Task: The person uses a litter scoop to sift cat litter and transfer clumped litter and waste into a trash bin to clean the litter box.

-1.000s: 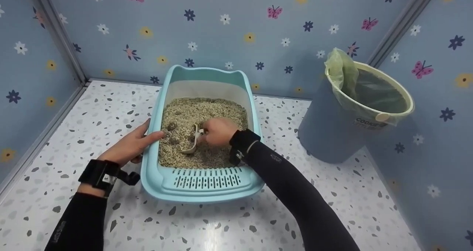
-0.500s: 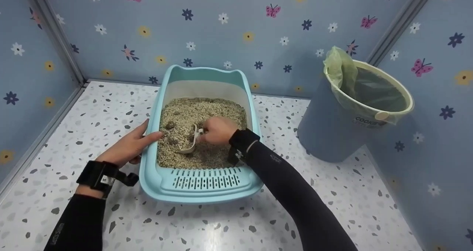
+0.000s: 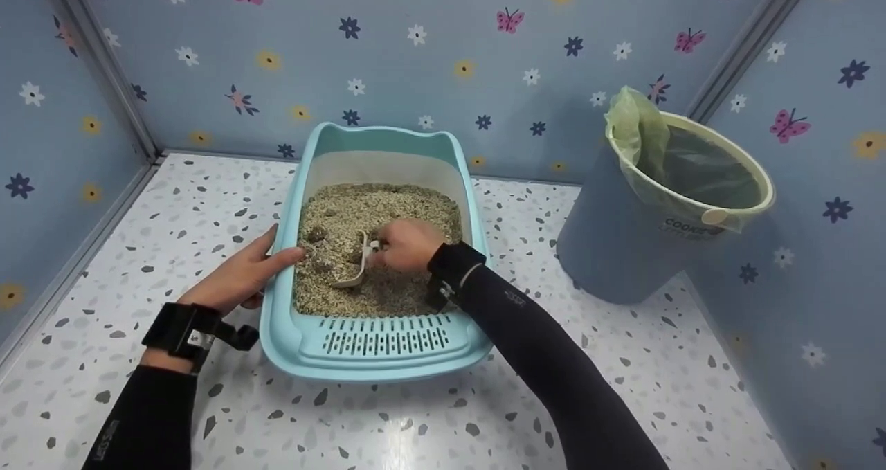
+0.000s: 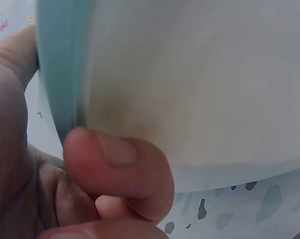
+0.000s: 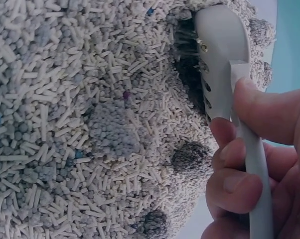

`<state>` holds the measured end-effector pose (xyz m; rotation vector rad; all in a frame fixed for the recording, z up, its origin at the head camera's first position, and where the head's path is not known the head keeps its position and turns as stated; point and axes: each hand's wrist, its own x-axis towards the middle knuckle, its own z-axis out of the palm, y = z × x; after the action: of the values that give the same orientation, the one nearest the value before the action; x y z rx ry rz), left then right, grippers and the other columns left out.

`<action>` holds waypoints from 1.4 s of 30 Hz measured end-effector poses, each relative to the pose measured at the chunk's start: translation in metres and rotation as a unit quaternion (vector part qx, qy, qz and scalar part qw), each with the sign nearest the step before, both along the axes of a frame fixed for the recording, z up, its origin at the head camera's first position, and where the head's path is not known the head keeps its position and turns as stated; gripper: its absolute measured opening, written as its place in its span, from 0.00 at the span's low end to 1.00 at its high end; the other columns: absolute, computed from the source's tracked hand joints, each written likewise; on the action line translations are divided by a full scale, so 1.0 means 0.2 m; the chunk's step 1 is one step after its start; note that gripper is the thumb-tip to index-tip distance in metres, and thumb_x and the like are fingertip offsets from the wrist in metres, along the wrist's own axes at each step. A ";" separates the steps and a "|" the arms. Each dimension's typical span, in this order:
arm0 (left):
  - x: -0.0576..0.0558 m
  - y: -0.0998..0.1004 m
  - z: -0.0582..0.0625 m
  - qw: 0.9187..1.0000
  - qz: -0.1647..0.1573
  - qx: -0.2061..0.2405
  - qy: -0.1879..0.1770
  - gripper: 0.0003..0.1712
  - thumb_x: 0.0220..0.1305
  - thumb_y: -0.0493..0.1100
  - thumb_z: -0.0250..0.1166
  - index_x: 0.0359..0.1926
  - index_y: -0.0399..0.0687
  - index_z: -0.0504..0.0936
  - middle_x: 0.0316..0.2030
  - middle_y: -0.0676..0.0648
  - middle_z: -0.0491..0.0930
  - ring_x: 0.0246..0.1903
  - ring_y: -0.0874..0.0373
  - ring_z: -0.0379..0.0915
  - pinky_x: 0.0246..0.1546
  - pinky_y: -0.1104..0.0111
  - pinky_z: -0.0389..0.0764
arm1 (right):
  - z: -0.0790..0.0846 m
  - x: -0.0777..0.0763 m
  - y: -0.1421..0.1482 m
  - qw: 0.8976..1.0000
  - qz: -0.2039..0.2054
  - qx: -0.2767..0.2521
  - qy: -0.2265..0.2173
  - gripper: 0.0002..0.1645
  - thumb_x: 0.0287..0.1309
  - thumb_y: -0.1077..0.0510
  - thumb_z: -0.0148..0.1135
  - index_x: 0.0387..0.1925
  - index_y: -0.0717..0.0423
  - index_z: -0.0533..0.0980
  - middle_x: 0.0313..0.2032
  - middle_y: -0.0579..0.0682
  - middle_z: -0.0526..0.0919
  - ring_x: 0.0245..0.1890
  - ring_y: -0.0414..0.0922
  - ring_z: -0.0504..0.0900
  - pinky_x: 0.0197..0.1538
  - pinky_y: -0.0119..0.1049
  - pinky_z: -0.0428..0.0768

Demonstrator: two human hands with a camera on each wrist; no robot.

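holding the scoop [image 5: 224, 50] by its handle, right hand [image 3: 410, 245]: fingers curled round it, thumb pressed near the head. scoop is inside the litter box [image 3: 275, 318], head tilted on edge and partly sunk in the litter [image 3: 387, 200]; dark hollow beside the slotted side. left hand [image 3: 239, 273] grips the box's left rim, thumb over the top, fingers curled on the outer side.

change over the last second: slight. scoop head has edged a touch toward the left wall; both holds unaltered. reading: a slow, short stroke, scooping probably mid-way, with the left hand likely steadying the box. clumps [image 5: 192, 158] lie loose in the litter, so the work looks unfinished. load in the scoop: cannot tell. bin [image 3: 609, 241], lined with a yellow-green bag [image 3: 633, 124], stands apart to the right.
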<state>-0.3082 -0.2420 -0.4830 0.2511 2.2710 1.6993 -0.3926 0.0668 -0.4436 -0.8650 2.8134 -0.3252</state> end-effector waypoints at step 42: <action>0.00 0.00 0.01 1.000 -0.010 0.012 0.007 0.49 0.87 0.62 0.59 0.92 0.72 0.39 0.37 0.34 0.86 0.15 0.62 0.61 0.15 0.71 0.64 | 0.01 -0.03 0.01 0.997 0.049 -0.054 -0.018 0.30 0.74 0.39 0.72 0.23 0.43 0.65 0.22 0.40 0.64 0.23 0.40 0.64 0.30 0.34 0.63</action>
<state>-0.3078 -0.2421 -0.4817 0.2893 2.2511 1.7215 -0.3988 0.0681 -0.4410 -1.0065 2.7296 -0.4777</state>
